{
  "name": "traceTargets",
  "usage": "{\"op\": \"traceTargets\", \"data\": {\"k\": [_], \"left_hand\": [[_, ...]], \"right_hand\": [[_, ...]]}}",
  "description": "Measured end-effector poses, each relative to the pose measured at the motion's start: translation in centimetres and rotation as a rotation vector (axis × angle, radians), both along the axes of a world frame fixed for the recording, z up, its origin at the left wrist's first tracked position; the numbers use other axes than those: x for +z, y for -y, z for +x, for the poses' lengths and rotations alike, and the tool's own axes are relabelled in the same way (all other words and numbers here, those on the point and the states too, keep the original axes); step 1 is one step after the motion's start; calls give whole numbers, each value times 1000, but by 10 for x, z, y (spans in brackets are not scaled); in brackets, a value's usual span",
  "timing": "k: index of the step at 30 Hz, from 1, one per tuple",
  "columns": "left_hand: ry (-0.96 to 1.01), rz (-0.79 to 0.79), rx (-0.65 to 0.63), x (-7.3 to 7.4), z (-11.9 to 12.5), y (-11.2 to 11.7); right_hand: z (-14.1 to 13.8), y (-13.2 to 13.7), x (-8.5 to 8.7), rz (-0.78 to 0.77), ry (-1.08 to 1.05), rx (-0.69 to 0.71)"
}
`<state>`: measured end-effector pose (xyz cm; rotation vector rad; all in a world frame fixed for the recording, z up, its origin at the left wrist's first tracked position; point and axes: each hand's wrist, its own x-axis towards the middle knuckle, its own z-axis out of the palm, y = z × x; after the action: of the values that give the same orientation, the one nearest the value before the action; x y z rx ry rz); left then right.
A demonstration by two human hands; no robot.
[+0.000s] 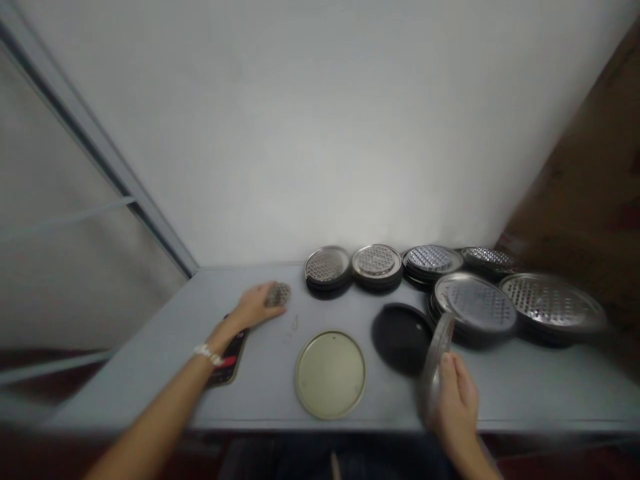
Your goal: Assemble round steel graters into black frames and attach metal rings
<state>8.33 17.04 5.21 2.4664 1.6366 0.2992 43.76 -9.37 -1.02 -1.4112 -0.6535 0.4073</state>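
Note:
My left hand (256, 305) reaches across the grey table (150, 360) and closes on a small round perforated metal disc (278, 293) near the back. My right hand (456, 399) grips a large round metal lid (436, 360) on its edge, tilted upright at the table's front right. A pale round tin lid (330, 374) lies flat between the two hands. A dark round pan (401, 336) sits just left of the held lid.
Stacks of perforated metal discs (377, 261) line the back, and larger ones (474, 304) pile up at the right. A dark phone (229, 360) lies under my left wrist. A white wall stands behind, and a brown panel (590, 200) stands at the right.

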Motion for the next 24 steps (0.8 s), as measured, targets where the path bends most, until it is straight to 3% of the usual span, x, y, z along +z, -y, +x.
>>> {"op": "traceTargets", "data": {"k": [3, 5, 7, 10, 13, 15, 19, 24], "left_hand": [[7, 10, -18, 9, 2, 1], [23, 14, -55, 16, 9, 14], [59, 17, -142, 21, 22, 40], [134, -4, -356, 19, 48, 97], [174, -99, -521, 5, 76, 149], [196, -132, -546, -7, 89, 168], [205, -155, -506, -23, 99, 177], [236, -90, -407, -26, 86, 178]], "right_hand": [[-1, 1, 3, -32, -61, -3], [-2, 1, 6, -33, -48, -18], [-3, 1, 9, -36, -31, -21], [-4, 1, 10, -39, -32, -9], [-3, 1, 6, -43, -42, -7], [-2, 1, 3, -41, -46, -4], [0, 0, -1, -30, -44, 25], [0, 0, 3, -27, -25, 21]]}}
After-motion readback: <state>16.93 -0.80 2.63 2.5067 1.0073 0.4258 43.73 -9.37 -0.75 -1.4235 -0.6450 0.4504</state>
